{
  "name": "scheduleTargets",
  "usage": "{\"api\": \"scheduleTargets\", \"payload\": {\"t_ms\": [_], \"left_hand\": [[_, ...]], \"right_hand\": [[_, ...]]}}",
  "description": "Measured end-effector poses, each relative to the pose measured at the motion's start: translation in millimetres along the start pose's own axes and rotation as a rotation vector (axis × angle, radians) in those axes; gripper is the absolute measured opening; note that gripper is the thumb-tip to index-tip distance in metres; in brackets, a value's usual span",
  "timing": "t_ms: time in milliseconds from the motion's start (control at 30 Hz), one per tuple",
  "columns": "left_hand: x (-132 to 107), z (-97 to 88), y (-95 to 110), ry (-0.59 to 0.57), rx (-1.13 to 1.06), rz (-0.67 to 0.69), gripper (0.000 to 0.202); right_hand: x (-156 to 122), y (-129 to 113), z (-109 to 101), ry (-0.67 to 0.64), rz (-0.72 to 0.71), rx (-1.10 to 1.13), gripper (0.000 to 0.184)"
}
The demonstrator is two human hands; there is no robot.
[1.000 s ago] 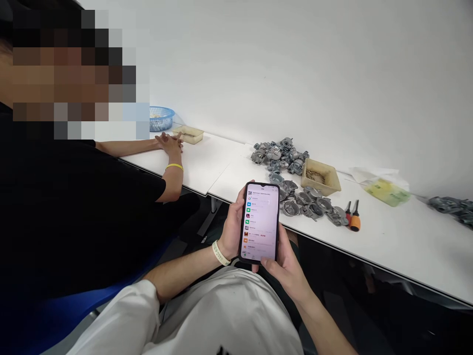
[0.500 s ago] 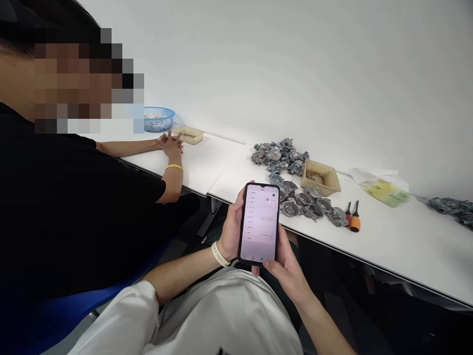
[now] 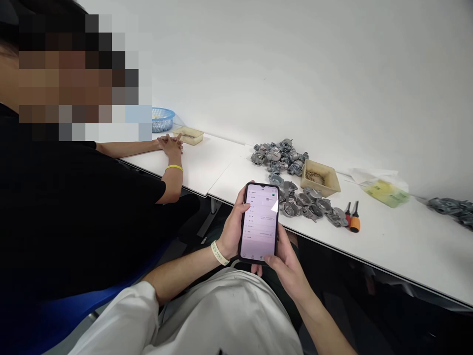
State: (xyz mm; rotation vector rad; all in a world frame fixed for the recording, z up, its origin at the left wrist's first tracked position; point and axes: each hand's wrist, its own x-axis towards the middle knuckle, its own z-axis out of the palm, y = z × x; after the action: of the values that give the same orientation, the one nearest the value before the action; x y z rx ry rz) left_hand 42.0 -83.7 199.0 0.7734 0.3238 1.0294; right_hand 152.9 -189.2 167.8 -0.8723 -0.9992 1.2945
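Observation:
A smartphone (image 3: 259, 224) in a black case is held upright in front of my lap, its lit screen showing a list too small to read. My left hand (image 3: 233, 230) grips its left side, the thumb lying over the screen's left edge. Around the lower right side my right hand (image 3: 286, 264) is closed, its thumb at the bottom of the screen. Fingers behind the phone are mostly hidden. Beyond it on the white table (image 3: 391, 251) lie several grey metal housings (image 3: 312, 204), next to two screwdrivers (image 3: 354, 217) with red and orange handles.
A cream bin (image 3: 320, 185) of small brass-coloured parts stands by a pile of metal castings (image 3: 279, 155). Farther right are a yellow-green plastic bag (image 3: 386, 192) and more castings (image 3: 453, 209). At left sits another person (image 3: 74, 207), hands clasped near a shallow tray (image 3: 190, 135) and blue basket (image 3: 162, 120).
My left thumb has moved from the phone's edge onto the left of the screen. The phone stays in both hands. The other person's head has shifted slightly left.

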Motion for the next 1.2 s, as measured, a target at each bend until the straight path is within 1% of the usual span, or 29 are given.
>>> {"api": "scheduleTargets", "payload": {"t_ms": [167,267,367,633,733,967,1200], "left_hand": [[10.4,-4.4,7.5,-0.058,-0.022,-0.078,0.035],[12.5,-3.8,12.7,-0.061,0.0,-0.091,0.037],[10.8,-1.7,14.1,-0.055,0.018,-0.092,0.043],[8.4,1.8,11.0,-0.06,0.044,-0.068,0.04],[8.5,2.1,11.7,-0.062,0.024,-0.055,0.038],[7.5,4.4,13.5,-0.066,-0.047,-0.065,0.042],[4.3,3.1,12.9,-0.061,0.057,-0.039,0.039]], "right_hand": [[5.0,2.8,-5.1,0.037,0.046,-0.038,0.077],[5.3,4.4,-5.4,0.035,0.072,-0.049,0.077],[4.3,5.1,-5.4,0.03,0.078,-0.065,0.079],[3.7,4.2,-5.2,0.036,0.087,-0.043,0.071],[3.3,3.6,-4.3,0.044,0.091,-0.042,0.072],[2.7,4.5,-4.3,0.054,0.109,-0.049,0.072],[3.6,4.6,-2.6,0.046,0.099,-0.062,0.071]]}}
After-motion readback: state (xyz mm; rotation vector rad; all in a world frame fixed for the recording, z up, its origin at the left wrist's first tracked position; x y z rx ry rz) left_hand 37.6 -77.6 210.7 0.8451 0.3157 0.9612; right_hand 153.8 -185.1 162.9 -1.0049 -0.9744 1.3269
